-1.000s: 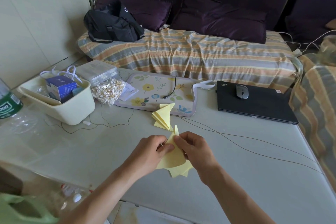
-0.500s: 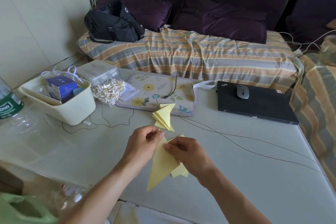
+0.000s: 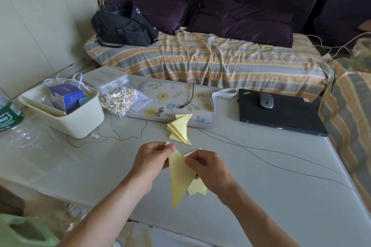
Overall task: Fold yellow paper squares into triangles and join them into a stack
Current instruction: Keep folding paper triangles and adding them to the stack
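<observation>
Head view shows both hands low in the frame's centre: the left hand (image 3: 152,158) pinches the top corner of a long yellow paper triangle (image 3: 179,178), while the right hand (image 3: 208,168) grips its other edge along with more folded yellow pieces (image 3: 197,188) beneath. Just above, a stack of folded triangles (image 3: 179,129) lies on the worktop (image 3: 261,196). At right, a closed black laptop (image 3: 281,114) reads "ThinkPad"; at far left, a green bottle label (image 3: 9,116) shows "pon".

Green-label bottle (image 3: 8,114): cut by left edge, label partly legible.
Folded triangles (image 3: 197,187): mostly behind right hand (image 3: 208,170); count unclear.
Basket (image 3: 80,124) contents: partly hidden.
</observation>
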Tool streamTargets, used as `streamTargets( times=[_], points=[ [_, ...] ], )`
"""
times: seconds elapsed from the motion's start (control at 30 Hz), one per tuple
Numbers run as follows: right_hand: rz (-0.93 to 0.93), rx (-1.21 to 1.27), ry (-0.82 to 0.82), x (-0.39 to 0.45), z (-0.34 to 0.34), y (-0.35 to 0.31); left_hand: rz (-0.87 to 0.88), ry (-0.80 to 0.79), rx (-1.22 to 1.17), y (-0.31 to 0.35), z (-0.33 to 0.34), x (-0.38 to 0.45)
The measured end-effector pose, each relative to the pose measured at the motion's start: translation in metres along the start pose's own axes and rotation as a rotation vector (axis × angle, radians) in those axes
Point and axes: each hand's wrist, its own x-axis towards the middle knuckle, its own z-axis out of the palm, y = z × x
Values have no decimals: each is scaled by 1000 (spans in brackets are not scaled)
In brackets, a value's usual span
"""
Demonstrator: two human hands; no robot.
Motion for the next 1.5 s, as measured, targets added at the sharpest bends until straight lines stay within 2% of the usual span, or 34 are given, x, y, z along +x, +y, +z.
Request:
streamTargets(
  times=[0.27, 0.43, 0.57, 0.77, 0.9, 1.2, 1.33, 1.5],
  points=[
    [-52, 50, 17, -4, 4, -2, 17, -155, 74, 1, 5, -10],
    [-75, 26, 5, -4, 4, -1, 13, -181, 156, 2, 4, -10],
    [-80, 1, 9, -2, 4, -2, 27, -131, 161, 2, 5, -11],
    [-72, -77, 101, 2, 1, -1, 90, 14, 178, 3, 2, -6],
    [-107, -78, 120, 1, 1, -3, 140, 35, 194, 3, 4, -7],
    [-85, -29, 133, 0, -5, -5, 133, 120, 45, 3, 0, -2],
    [-83, 60, 129, -1, -6, -7, 159, 165, 33, 3, -2, 2],
    [-88, 16, 163, -1, -8, -4, 103, 112, -23, 2, -2, 3]
  ],
)
